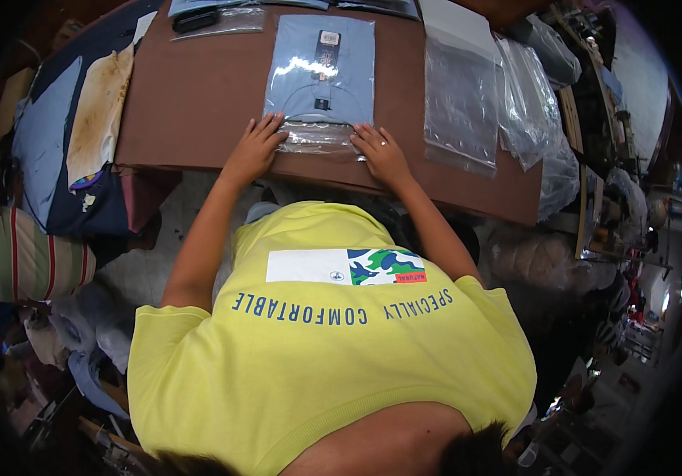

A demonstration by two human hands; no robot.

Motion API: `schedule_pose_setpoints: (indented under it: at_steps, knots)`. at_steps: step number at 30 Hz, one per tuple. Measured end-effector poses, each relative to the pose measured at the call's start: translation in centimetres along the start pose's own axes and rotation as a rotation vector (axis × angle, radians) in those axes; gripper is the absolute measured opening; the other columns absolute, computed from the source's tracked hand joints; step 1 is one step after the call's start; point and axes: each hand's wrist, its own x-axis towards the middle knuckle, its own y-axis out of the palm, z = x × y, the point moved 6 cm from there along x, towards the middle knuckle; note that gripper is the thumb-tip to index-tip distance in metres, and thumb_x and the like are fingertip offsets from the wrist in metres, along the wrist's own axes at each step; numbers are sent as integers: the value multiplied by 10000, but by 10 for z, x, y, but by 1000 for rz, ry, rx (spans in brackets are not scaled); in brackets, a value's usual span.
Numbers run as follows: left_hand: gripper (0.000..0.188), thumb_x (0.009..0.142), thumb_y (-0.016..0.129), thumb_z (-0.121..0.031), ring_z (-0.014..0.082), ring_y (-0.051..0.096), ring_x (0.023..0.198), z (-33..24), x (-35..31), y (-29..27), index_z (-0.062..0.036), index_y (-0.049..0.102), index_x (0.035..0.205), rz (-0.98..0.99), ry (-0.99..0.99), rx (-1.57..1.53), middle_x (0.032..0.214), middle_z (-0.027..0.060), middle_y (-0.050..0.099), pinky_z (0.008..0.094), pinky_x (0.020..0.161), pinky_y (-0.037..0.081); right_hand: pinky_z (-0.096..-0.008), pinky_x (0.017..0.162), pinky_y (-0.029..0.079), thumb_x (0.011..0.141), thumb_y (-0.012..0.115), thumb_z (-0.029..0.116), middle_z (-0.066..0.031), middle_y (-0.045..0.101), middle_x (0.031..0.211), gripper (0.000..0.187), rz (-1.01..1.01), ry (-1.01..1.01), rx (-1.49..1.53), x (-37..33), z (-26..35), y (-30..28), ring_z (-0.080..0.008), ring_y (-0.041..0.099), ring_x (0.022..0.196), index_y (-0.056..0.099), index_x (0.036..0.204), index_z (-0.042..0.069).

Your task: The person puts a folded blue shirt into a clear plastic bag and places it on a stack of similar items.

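Observation:
A folded light blue T-shirt (297,47) lies flat inside a clear plastic bag (309,141) on the brown tabletop. Its round neckline faces me, with a small dark neck label, and a long dark hang tag (326,51) rests on its middle. At the bag's near left corner, my left hand (255,148) lies with fingers stretched out over the edge. My right hand (383,157), a ring on one finger, rests likewise on the near right corner with its fingers apart. Between both hands the loose plastic end of the bag is crinkled and shiny.
The brown table (190,103) has a curved near edge before me. Flat clear bags (460,103) are stacked to the right, beside crumpled plastic (527,103). A stained cloth-covered board (103,111) stands left, near a striped cloth (31,254). More packed garments lie at the far edge.

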Motion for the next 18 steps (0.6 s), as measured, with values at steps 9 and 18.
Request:
schedule_pose_setpoints:
  at_steps: [9, 18]
  knots:
    - [418, 865, 506, -250, 336, 181, 1374, -4, -25, -18, -205, 508, 1281, 146, -17, -60, 1481, 56, 271, 548, 1087, 132, -396, 833, 439, 718, 585, 42, -85, 596, 956, 284, 40, 59, 200, -32, -5, -38, -266, 575, 894, 608, 1001, 68]
    - [549, 885, 434, -518, 348, 99, 1390, -17, 55, -9, -283, 380, 1378, -146, -250, -14, 1514, 71, 166, 621, 1053, 80, -286, 664, 475, 862, 589, 181, -108, 628, 895, 274, -260, 1040, 803, -12, -75, 29, -153, 592, 723, 577, 1053, -15]
